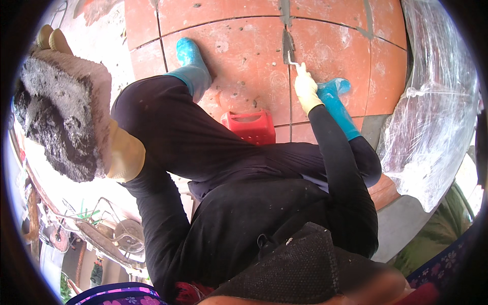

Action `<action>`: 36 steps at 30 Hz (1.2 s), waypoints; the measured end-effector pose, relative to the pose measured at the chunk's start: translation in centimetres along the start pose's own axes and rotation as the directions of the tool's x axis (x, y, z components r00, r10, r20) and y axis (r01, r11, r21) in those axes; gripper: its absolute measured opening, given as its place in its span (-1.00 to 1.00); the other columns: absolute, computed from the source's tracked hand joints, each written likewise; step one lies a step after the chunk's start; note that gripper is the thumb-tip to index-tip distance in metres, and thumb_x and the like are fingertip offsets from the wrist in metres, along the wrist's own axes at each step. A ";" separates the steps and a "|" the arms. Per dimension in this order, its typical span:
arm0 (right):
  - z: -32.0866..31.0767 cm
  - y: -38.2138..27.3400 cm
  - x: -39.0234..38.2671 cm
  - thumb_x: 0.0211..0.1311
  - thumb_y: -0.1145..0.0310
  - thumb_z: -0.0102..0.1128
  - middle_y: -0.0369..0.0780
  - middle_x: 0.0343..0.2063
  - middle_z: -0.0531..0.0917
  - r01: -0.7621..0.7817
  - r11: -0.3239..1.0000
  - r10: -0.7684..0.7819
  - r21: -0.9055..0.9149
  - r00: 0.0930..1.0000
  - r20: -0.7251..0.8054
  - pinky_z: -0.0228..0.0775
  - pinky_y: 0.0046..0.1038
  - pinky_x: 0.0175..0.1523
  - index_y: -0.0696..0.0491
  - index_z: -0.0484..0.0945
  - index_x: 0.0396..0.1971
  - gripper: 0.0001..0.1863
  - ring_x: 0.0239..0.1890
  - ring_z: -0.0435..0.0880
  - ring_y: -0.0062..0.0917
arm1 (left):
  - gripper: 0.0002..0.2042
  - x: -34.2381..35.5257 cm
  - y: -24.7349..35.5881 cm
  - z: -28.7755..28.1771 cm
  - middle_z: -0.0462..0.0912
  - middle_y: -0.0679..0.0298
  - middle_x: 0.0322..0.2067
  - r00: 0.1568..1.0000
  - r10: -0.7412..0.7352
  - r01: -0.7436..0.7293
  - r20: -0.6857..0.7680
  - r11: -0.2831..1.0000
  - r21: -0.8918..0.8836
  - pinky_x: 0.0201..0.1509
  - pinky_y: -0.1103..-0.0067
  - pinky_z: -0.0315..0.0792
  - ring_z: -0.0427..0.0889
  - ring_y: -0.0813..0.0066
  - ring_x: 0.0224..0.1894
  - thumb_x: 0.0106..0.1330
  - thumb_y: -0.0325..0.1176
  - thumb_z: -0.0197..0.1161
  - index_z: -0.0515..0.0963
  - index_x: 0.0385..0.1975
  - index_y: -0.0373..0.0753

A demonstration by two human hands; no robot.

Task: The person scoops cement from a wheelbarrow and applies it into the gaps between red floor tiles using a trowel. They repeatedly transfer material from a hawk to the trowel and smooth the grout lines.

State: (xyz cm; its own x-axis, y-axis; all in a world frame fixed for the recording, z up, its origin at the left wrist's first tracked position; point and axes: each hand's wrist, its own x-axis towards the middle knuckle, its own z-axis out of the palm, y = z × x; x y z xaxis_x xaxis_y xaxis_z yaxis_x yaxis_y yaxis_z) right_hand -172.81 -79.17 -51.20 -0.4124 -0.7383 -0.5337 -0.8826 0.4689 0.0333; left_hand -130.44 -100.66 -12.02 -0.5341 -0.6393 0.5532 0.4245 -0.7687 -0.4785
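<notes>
A small pointing trowel (288, 48) lies blade-down in the grey mortar joint (284, 15) between two terracotta floor tiles (239, 56), its thin metal neck running back into the right hand (306, 87). That hand, in a cream rubber glove, is closed around the trowel's handle, with one finger stretched along the neck. The left hand (124, 155), gloved the same way, is raised at the person's left side and grips the edge of a flat board (63, 114) loaded with dark grey mortar; its fingers are hidden behind the board. The person squats in dark clothes and blue rubber boots (190, 63), one on each side of the joint. A red plastic stool (249, 126) sits under them, touching the tiles. To the right stands a big bundle wrapped in clear plastic film (432, 101).
</notes>
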 end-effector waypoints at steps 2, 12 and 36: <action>0.8 0.5 0.8 0.46 0.27 0.01 0.03 0.47 0.25 0.041 0.999 -0.042 0.025 0.999 0.031 0.66 -0.28 0.00 0.06 0.21 0.48 -0.37 0.05 0.70 -0.27 | -0.48 0.6 -1.0 0.4 0.34 0.15 0.45 0.974 0.189 -0.133 -0.129 0.926 0.353 0.54 0.57 0.21 0.37 0.54 0.44 0.65 -0.13 -0.04 0.25 0.47 -0.29; -2.6 2.2 1.1 0.50 0.05 0.02 0.04 0.19 0.61 0.227 0.782 -0.058 0.580 0.954 -0.294 0.46 -0.16 0.20 0.01 0.26 0.46 -0.36 0.17 0.62 -0.05 | -0.42 -2.1 3.2 -1.8 -0.11 0.10 0.56 0.975 -0.014 0.133 0.221 0.837 -0.531 0.64 0.39 -0.39 -0.18 0.36 0.59 0.64 -0.22 -0.04 0.00 0.54 -0.24; -4.9 -2.1 2.1 0.54 0.19 0.05 -0.01 0.28 0.55 0.190 0.870 -0.119 0.455 0.976 -0.181 0.43 -0.35 0.27 0.06 0.22 0.49 -0.38 0.30 0.55 -0.22 | -0.62 -1.6 5.9 2.6 0.57 0.28 -0.04 0.944 -0.294 0.095 -0.147 0.671 -0.735 -0.08 0.62 0.47 0.59 0.53 -0.08 0.51 -0.04 0.20 0.49 0.14 -0.15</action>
State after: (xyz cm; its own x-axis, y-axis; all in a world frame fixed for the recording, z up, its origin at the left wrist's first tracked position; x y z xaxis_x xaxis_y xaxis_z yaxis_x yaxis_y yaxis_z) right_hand -172.92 -84.06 -48.20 -0.3386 -0.8644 -0.3717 -0.7435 0.4879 -0.4574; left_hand -125.17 -104.18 -13.96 -0.7366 -0.3746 0.5631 -0.3032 -0.5613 -0.7700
